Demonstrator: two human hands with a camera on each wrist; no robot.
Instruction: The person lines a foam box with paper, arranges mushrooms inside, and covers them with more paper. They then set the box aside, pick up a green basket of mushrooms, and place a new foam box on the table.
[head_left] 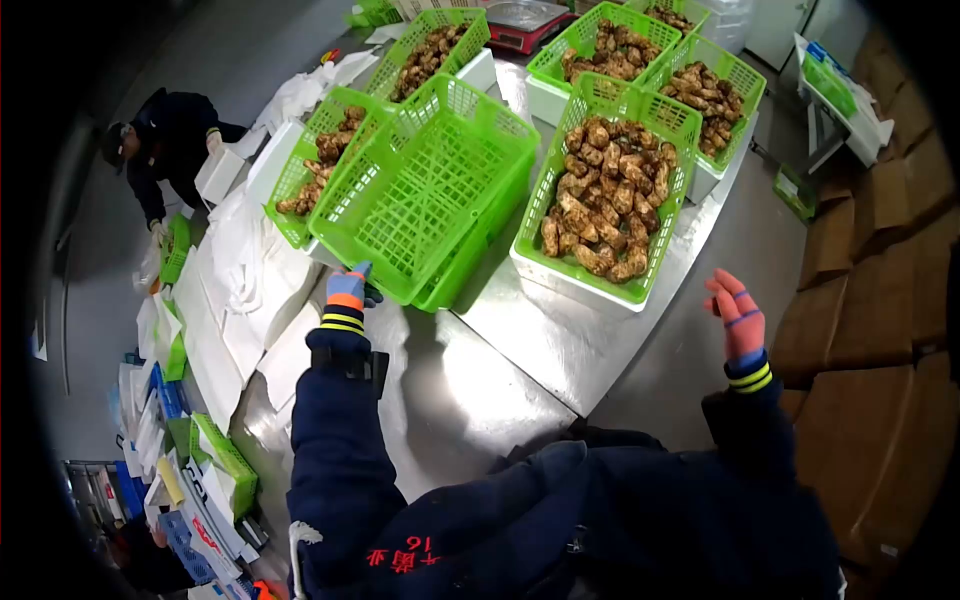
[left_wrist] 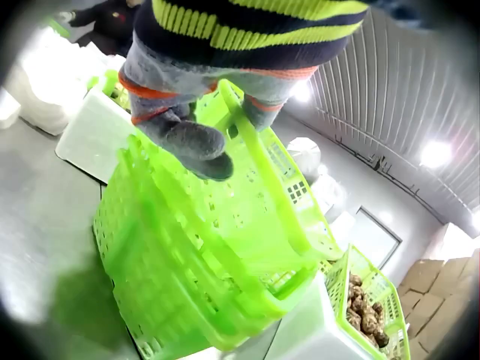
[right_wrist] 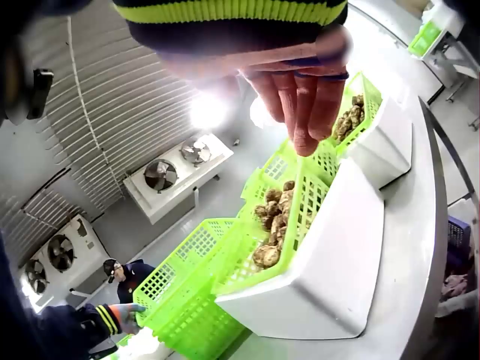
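My left hand [head_left: 350,288], in a grey glove with orange bands, holds the near left rim of an empty green plastic basket [head_left: 425,200]. In the left wrist view its fingers [left_wrist: 196,141] and thumb straddle that rim. This basket sits tilted on another green basket [head_left: 480,250] nested beneath it. Beside the stack, a green basket [head_left: 690,150] full of brown mushrooms [head_left: 605,200] stands in a white box [head_left: 565,283]. To the right of that box my right hand [head_left: 738,315], in a coral glove, hangs in the air with loosely bent fingers, holding nothing.
More mushroom baskets [head_left: 620,45] stand at the back of the metal table [head_left: 500,370], near a red scale [head_left: 520,25]. White cloths [head_left: 240,270] lie left. Cardboard boxes [head_left: 860,420] line the right side. Another person [head_left: 170,150] bends over at the far left.
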